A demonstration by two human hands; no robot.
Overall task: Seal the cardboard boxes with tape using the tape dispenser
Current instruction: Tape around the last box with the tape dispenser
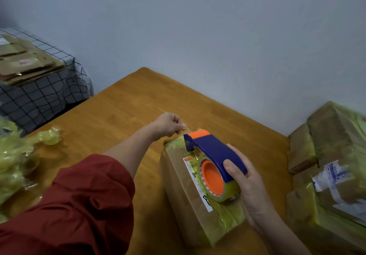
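Tape dispenser (213, 155) over the cardboard box (184, 201), nose toward the box's far end.
My right hand (245, 183) grips it above the box's middle; my left hand (168, 124) pinches the box's far edge. The box's long axis runs away from me.

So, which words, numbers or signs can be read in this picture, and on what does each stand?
"647", as it seems: on the white label of the cardboard box under the tape dispenser.
The rest of that label, with its black handwritten mark: too small to read.
Blurred, unreadable: the shipping label on the stacked boxes at right.
Blurred, unreadable: the pinkish label on the flattened cardboard at left.
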